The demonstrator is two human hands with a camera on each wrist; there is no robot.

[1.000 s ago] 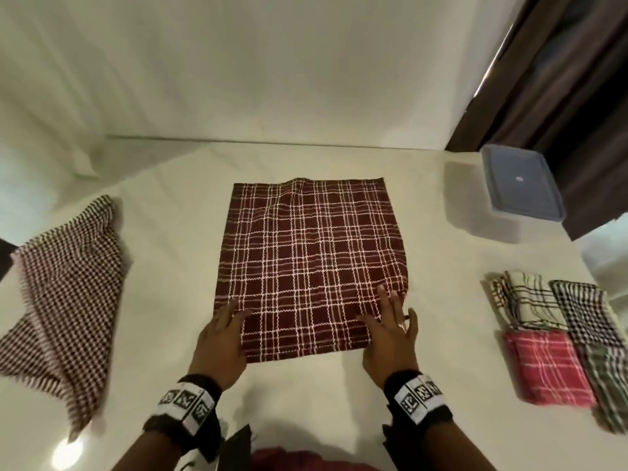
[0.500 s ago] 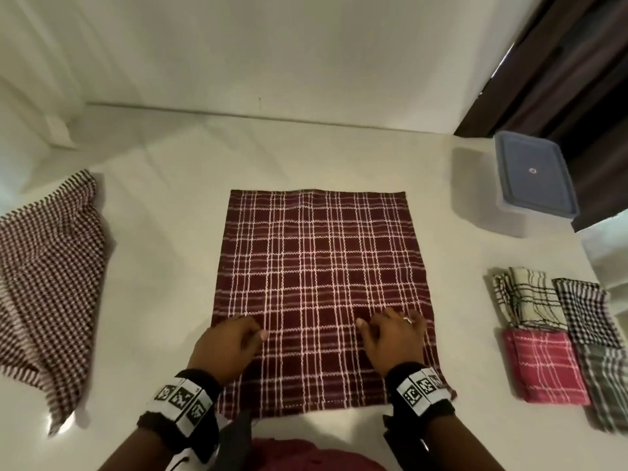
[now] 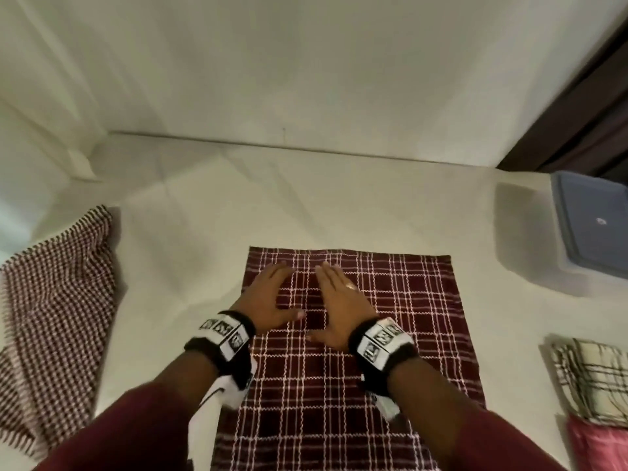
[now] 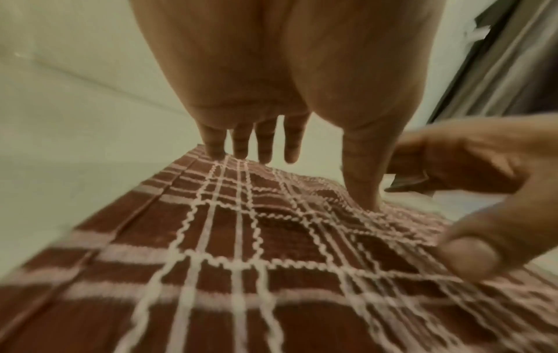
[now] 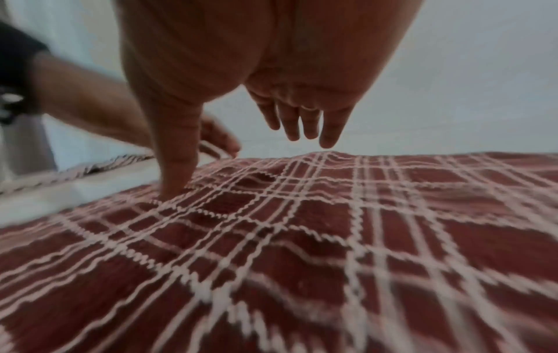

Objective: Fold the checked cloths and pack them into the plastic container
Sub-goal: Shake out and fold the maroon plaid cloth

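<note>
A maroon cloth with white checks (image 3: 380, 334) lies flat on the white table (image 3: 306, 198). My left hand (image 3: 268, 297) and right hand (image 3: 336, 300) rest side by side on its far left part, fingers straight and pointing away from me. In the left wrist view the left hand's fingers (image 4: 250, 143) touch the maroon cloth (image 4: 241, 238) near its far edge, thumb pressed down. The right wrist view shows the right thumb (image 5: 178, 167) on the maroon cloth (image 5: 332, 238) with the fingers stretched out. A plastic container (image 3: 591, 232) with a blue lid stands at the far right.
A brown-and-white small-checked cloth (image 3: 54, 321) lies unfolded at the left edge of the table. Folded cloths sit at the right: a cream one with dark checks (image 3: 591, 379) and a pink one (image 3: 598, 447) nearer me. A white wall (image 3: 306, 62) closes the back.
Both hands slid from the near edge of the maroon cloth up towards its far edge, coming closer together and flattening out. The cloth itself lies as before.
</note>
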